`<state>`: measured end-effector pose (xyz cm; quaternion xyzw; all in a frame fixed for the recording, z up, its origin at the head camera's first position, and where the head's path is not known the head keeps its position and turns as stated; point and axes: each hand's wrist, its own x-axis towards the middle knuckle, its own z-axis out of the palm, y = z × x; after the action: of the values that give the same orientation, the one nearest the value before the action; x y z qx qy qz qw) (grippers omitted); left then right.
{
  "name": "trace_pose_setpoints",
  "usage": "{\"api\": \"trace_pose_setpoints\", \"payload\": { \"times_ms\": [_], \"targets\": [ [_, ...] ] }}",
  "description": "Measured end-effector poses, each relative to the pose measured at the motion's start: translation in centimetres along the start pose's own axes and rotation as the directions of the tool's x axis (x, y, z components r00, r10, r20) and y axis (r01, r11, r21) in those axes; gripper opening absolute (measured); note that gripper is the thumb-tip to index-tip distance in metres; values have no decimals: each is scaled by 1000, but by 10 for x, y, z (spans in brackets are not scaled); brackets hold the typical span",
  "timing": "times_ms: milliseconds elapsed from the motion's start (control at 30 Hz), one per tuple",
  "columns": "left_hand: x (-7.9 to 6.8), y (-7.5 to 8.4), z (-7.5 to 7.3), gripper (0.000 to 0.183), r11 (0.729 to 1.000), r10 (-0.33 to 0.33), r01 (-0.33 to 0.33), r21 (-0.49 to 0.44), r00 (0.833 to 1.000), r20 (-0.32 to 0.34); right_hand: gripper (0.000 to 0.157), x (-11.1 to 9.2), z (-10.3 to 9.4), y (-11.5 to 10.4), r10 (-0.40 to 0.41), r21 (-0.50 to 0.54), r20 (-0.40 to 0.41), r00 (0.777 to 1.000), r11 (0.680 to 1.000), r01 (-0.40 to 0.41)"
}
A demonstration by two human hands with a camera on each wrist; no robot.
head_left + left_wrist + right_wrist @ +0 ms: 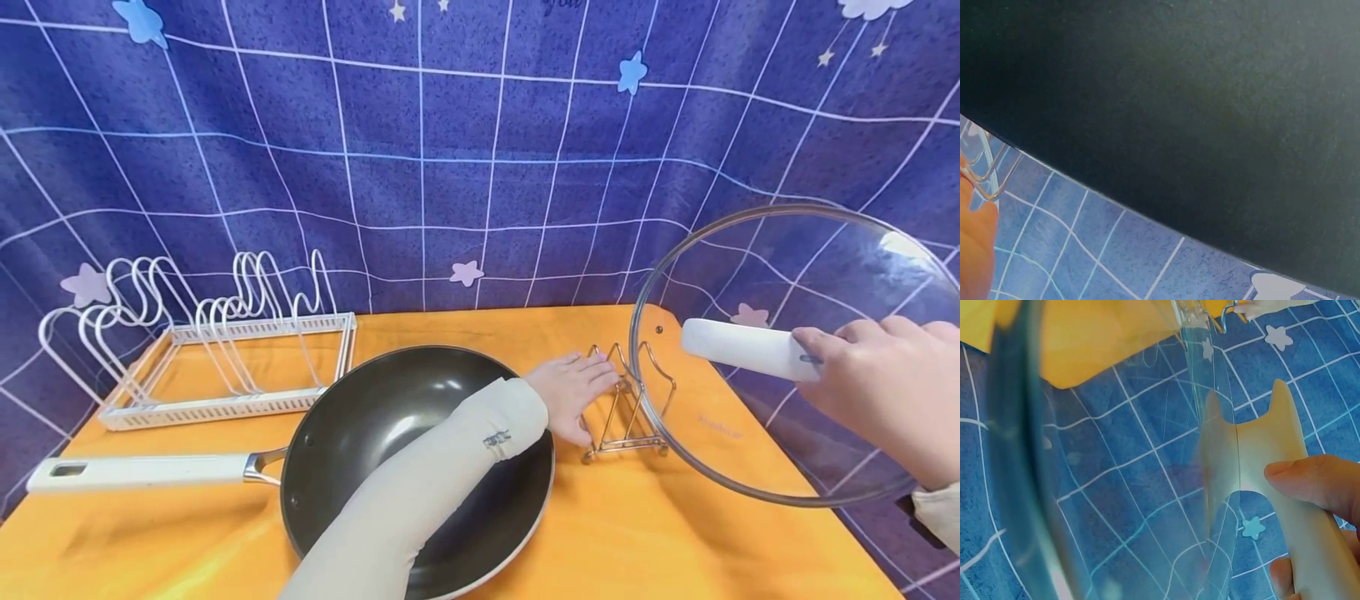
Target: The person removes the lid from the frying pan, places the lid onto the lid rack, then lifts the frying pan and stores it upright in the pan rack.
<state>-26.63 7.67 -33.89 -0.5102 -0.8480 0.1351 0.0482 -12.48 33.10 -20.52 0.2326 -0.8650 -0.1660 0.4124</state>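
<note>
My right hand point(892, 392) grips the white handle point(750, 348) of a large round glass lid point(787, 258), held up on its edge at the right. In the right wrist view, the thumb point(1310, 478) lies along that handle beside the clear glass. My left hand point(570, 392) reaches across a dark frying pan point(352, 425) and touches the left end of a small wire rack point(626, 444), fingers straight and thumb spread. The lid's rim overlaps the rack in the head view. Much of the left wrist view is the pan's dark surface point(1166, 112).
A white wire rack point(225, 408) with tall loops stands at the back left. The pan's white handle point(150, 471) points left across the orange tabletop point(585, 533). A blue checked curtain point(450, 192) hangs behind and along the right side.
</note>
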Motion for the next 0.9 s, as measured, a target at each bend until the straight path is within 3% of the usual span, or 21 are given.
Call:
{"api": "trace_pose_setpoints", "payload": {
  "times_ms": [233, 467, 667, 900],
  "targets": [
    [0, 0, 3, 97, 1000, -4, 4, -1, 1000, -5, 54, 0, -3, -5, 27, -22, 77, 997, 999, -25],
    [-2, 1, -1, 96, 1000, -20, 20, 5, 1000, 14, 51, 2, -3, -7, -3, -7, 72, 997, 1000, 3],
    [-4, 2, -2, 97, 1000, -22, 22, 8, 1000, 10, 54, 2, -3, -9, 2, -3, 122, 992, 1000, -1],
    [-4, 2, -3, 96, 1000, -17, 17, 9, 1000, 18, 50, -3, 2, -7, -14, 35, 50, 999, 999, 13]
  ]
}}
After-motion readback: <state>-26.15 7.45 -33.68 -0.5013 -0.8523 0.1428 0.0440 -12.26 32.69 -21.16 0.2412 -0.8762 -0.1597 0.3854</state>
